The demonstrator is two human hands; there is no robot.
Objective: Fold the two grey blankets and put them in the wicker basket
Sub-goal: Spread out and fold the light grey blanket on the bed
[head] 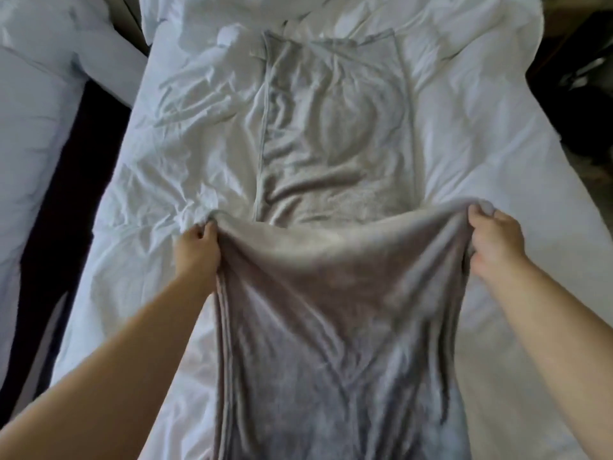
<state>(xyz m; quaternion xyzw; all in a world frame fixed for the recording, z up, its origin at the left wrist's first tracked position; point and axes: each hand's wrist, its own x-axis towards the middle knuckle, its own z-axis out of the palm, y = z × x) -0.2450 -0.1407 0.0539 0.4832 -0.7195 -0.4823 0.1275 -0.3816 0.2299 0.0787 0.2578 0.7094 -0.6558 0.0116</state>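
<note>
We see the grey blanket (335, 134) lying lengthwise down the middle of the white bed (172, 167), its near end lifted. Our left hand (199, 247) grips one lifted corner with curled fingers, our right hand (494, 240) pinches the other, and the edge sags between them.

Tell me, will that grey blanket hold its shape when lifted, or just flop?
Probably floppy: the grey blanket sags in a curve between the left hand and right hand. Likely light: two hands gripping its edge hold it up. Its plush surface probably resists slipping.
</note>
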